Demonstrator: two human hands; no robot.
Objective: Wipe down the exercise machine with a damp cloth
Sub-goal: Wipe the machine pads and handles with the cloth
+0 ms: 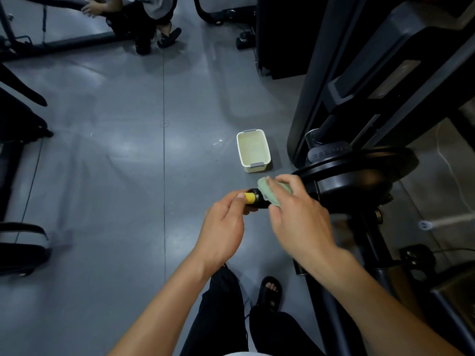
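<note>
Left hand [226,222] pinches the yellow-tipped handle end [249,198] steady while right hand [298,214], just beyond, clasps the green cloth [267,191] around the black grip, likely rubbing it.

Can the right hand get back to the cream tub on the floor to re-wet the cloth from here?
Probably yes. The tub sits open-topped just beyond the right hand, which holds the cloth, with only bare floor between them.
</note>
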